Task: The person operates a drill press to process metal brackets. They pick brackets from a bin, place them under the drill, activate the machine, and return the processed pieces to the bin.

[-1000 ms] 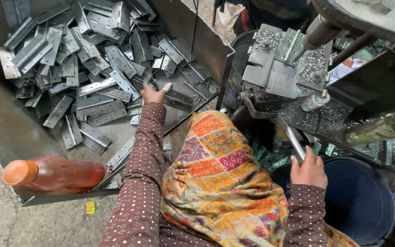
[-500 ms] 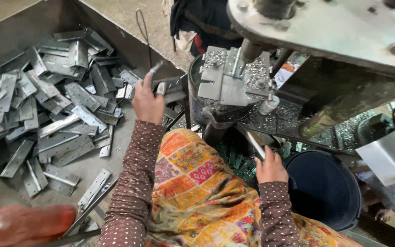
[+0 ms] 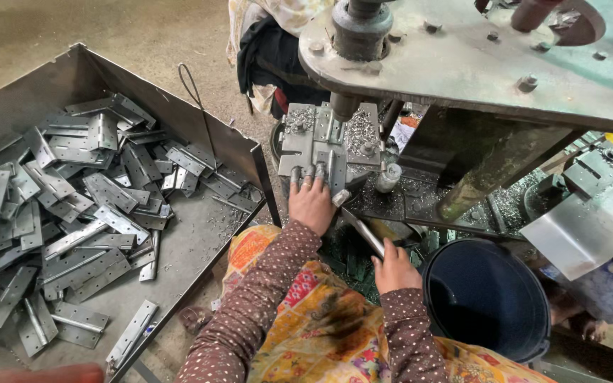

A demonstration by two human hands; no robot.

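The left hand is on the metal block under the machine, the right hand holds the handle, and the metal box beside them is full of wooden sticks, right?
Not quite. The head view shows the metal box holds flat metal hinges, not wooden sticks. The left hand does rest on the metal block, and the right hand grips the handle.

A metal workshop: drill press (image 3: 462,57), tray (image 3: 200,234) of steel hinges (image 3: 72,206).

Big metal tray (image 3: 200,241): on the left, grey, with slanted walls.
In the tray: lots of flat grey metal hinges (image 3: 72,191), piled every which way, thickest at the left.
Tray floor near the front wall: bare, with tiny metal bits.
Machine bed (image 3: 406,202): dark, sprinkled with shiny metal chips.
On the bed: a grey metal block (image 3: 324,145), also topped with chips.
Ground (image 3: 143,35): brown and dusty behind the tray.
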